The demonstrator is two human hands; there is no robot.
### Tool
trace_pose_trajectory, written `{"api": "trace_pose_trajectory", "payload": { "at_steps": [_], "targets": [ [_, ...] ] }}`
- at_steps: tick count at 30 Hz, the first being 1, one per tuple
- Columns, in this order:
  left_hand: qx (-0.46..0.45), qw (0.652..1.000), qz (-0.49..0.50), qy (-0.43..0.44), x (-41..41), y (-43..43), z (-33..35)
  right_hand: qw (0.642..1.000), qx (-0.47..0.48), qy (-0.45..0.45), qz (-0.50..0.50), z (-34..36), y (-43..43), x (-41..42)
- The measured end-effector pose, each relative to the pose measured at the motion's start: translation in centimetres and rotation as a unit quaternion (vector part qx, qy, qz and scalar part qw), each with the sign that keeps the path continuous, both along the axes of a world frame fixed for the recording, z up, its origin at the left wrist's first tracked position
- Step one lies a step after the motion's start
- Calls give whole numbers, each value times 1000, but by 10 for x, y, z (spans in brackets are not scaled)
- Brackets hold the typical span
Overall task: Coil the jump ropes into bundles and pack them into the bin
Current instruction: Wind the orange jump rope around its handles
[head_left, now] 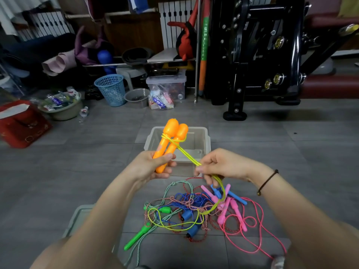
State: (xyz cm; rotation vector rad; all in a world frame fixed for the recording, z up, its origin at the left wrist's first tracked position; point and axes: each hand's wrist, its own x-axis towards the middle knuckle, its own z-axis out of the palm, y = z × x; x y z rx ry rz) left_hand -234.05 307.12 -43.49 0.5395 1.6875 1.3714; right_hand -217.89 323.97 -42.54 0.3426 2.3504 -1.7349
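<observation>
- Two orange plastic jump-rope handles (pixel 172 141) sit paired in the left hand's (pixel 149 167) grip, serving as a winding core.
- Right hand (pixel 223 164) pinches the thin yellow-green cord (pixel 187 154), keeping it taut for wrapping.
- Translucent plastic bin (pixel 208 138) waits just beyond for a short drop.
- Tangled rope pile (pixel 190 206) lies below.

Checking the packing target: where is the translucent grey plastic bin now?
In the head view, the translucent grey plastic bin sits on the floor at centre, just beyond the left hand holding two orange handles and the right hand pinching yellow cord.

bin (pixel 206 140) mouth open above; tangled ropes (pixel 194 208) cover floor before it
</observation>
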Motion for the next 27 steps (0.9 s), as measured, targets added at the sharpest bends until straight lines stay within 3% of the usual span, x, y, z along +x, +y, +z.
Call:
{"api": "trace_pose_trajectory", "payload": {
  "at_steps": [4,7,10,12,16,20,24,27],
  "targets": [
    [-108,983,-74,126,2,16,-22,999,3,-30,40,5,-5,3],
    [-227,895,-229,308,18,27,-41,999,49,-9,9,6,0,6],
    [-274,792,-377,395,38,27,-45,993,115,-1,-29,5,10,9],
    [-252,776,-421,396,38,23,-39,991,119,1,-54,3,15,12],
    [-137,858,-437,235,21,6,-15,990,76,28,-115,-2,22,14],
    [-18,919,-382,100,17,-12,-1,993,14,38,-112,-6,24,17],
    [70,981,-178,4,12,-16,-3,989,26,34,-142,-7,33,25],
    [61,997,-38,-13,10,-10,-6,994,25,22,-102,-4,33,31]
  ]
}}
